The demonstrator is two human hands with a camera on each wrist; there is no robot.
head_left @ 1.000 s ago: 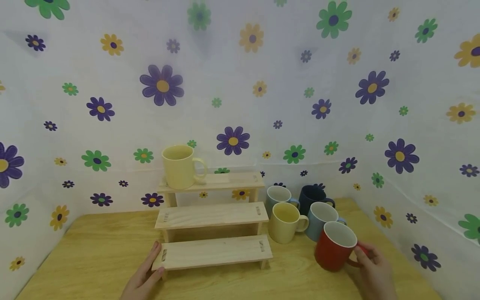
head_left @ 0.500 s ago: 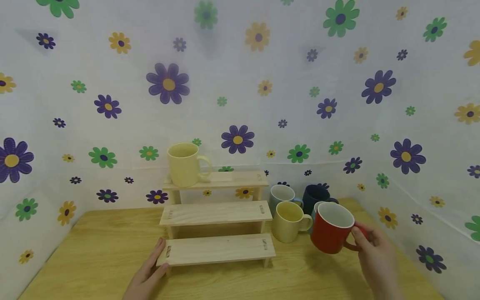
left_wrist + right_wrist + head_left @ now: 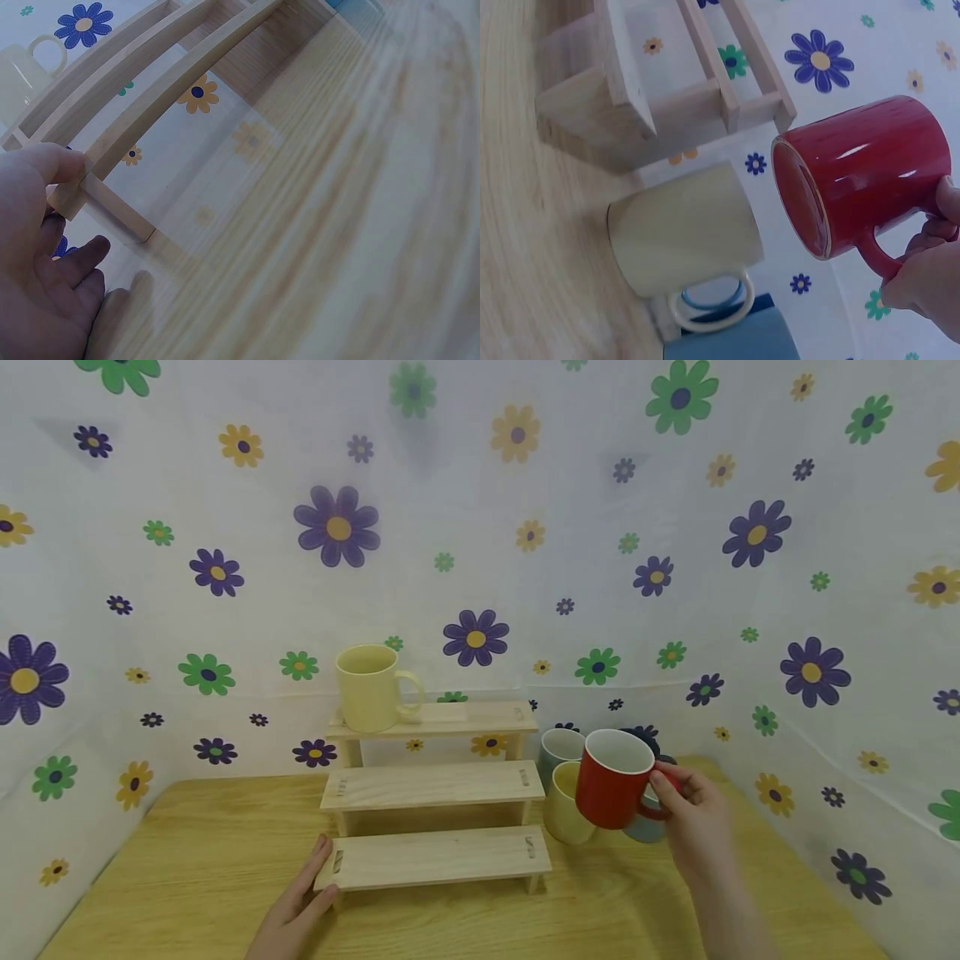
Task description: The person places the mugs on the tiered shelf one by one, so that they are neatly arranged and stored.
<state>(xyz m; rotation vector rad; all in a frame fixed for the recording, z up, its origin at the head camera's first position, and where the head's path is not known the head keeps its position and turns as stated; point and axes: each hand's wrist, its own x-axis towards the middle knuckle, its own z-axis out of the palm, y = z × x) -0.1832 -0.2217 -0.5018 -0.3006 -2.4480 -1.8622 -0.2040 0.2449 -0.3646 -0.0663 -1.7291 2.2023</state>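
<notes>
My right hand [image 3: 697, 827] grips the handle of a red mug [image 3: 611, 781] with a white inside. The mug hangs above the table, tilted, overlapping the cups behind it in the head view. Its bare base faces the right wrist camera, and the red mug [image 3: 870, 172] is well apart from the pale yellow mug [image 3: 682, 229] there. At the left end of the lowest step of a three-step wooden shelf [image 3: 442, 857], my left hand [image 3: 292, 906] holds on, thumb [image 3: 56, 161] at the front edge. A pale yellow mug [image 3: 367, 689] stands upright on the top step, left side.
Right of the shelf stand a yellow mug [image 3: 564, 818], a grey-blue mug [image 3: 558, 745], a light blue mug [image 3: 645, 828] and a dark blue mug [image 3: 643, 739], partly hidden by the red one. Flower-printed cloth [image 3: 420, 518] surrounds the wooden table [image 3: 202, 860] at back and sides.
My right hand has lifted the red mug off the table, raising it and carrying it left towards the shelf. My left hand keeps its place on the lowest step.
</notes>
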